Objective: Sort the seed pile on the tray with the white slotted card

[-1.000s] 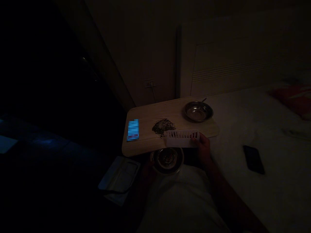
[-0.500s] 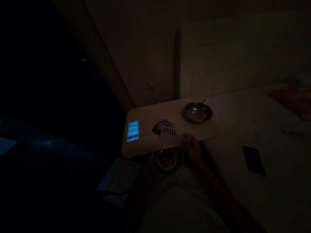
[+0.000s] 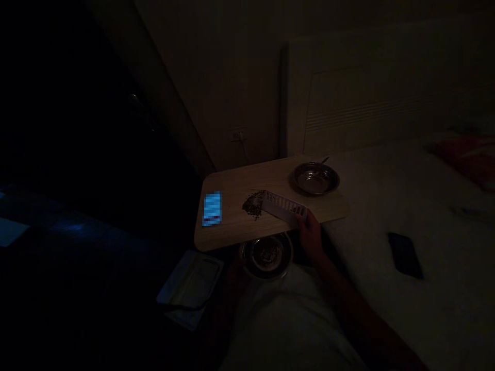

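My right hand (image 3: pixel 310 232) is closed on the near right end of a pale slotted plastic tray (image 3: pixel 284 207), long and narrow with a row of openings. The tray's far end touches or overlaps the right side of a pile of small dark grains (image 3: pixel 253 205) on a wooden tabletop (image 3: pixel 232 234). Below the table's front edge, a round metal bowl (image 3: pixel 286 263) with dark bits inside sits at my lap. My left hand (image 3: pixel 235 268) is at the bowl's left rim and seems to hold it, though darkness hides most of its fingers.
A lit phone (image 3: pixel 212 208) lies on the table's left side. Back right stands a shiny metal bowl (image 3: pixel 315 180) with a utensil handle showing. A dark phone (image 3: pixel 405 255) lies on the bed (image 3: pixel 371 216). A pale clear-looking container (image 3: pixel 189 288) sits low at left. The room is very dim.
My right hand has moved slightly right with the slotted tray, which has turned so its far end points to the upper left. More of the grain pile now shows. The left hand has barely moved.
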Demonstrator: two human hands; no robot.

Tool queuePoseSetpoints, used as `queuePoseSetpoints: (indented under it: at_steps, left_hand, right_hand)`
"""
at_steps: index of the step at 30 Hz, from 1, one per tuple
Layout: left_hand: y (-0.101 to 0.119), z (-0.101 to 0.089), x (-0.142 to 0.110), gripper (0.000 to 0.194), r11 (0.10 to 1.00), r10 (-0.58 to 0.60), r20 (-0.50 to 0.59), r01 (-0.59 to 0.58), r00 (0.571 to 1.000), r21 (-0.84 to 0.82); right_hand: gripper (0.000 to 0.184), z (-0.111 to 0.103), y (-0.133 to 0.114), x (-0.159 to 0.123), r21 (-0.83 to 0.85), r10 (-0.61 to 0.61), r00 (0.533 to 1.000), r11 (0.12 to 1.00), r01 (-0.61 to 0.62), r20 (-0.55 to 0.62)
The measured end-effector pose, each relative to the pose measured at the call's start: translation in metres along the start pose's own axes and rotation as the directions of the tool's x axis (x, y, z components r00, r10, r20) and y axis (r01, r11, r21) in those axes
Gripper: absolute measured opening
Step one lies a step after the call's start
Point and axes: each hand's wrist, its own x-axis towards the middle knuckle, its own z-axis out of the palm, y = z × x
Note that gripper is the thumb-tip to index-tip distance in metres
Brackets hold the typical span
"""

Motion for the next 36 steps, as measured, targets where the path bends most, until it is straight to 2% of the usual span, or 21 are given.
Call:
queuePoseSetpoints:
  at_steps: [4, 9, 11, 15, 30, 33, 36]
  left_hand:
    - [-0.002, -0.0035, 0.0008, 0.043, 1.0, -0.026, -0.03, 0.025, 0.999, -0.014]
    - [-0.0027, -0.0015, -0.0001, 0.041, 0.999, 0.03, -0.009, -0.03, 1.0, 0.012]
    - [-0.0022, -0.0013, 0.0006, 0.042, 1.0, 0.009, -0.002, -0.009, 1.0, 0.012]
    - [-0.001, -0.0032, 0.0026, 0.042, 0.999, -0.04, 0.002, 0.04, 0.999, -0.007]
    - [0.0, -0.0036, 0.0012, 0.037, 1.0, -0.031, -0.024, 0.031, 0.999, 0.0]
    - [0.0002, -0.003, 0.0018, 0.039, 0.999, -0.034, -0.005, 0.034, 0.999, -0.011]
    - [0.0002, -0.0031, 0.0027, 0.045, 0.999, -0.025, 0.028, 0.025, 0.999, -0.02]
  right_hand:
    - [0.028, 0.0026, 0.0037, 0.0028, 0.0, -0.003, 0.999, 1.0, 0.003, 0.037]
    - [0.031, 0.0002, 0.0055, 0.0028, 0.003, 0.011, 0.998, 1.0, -0.011, 0.064]
    - [0.031, -0.0012, 0.0053, 0.0025, 0.022, 0.016, 0.998, 1.0, -0.017, 0.069]
    - [0.028, -0.0019, 0.0038, 0.0033, 0.035, 0.03, 0.998, 0.999, -0.032, 0.051]
    - [0.026, -0.0046, -0.0035, 0.0005, 0.058, 0.017, 0.999, 0.998, -0.019, 0.047]
    - [0.026, -0.0034, -0.0036, -0.0003, 0.049, -0.008, 0.995, 0.999, 0.003, 0.098]
    - [0.027, -0.0036, -0.0008, 0.0001, 0.024, -0.003, 0.997, 1.0, 0.001, 0.074]
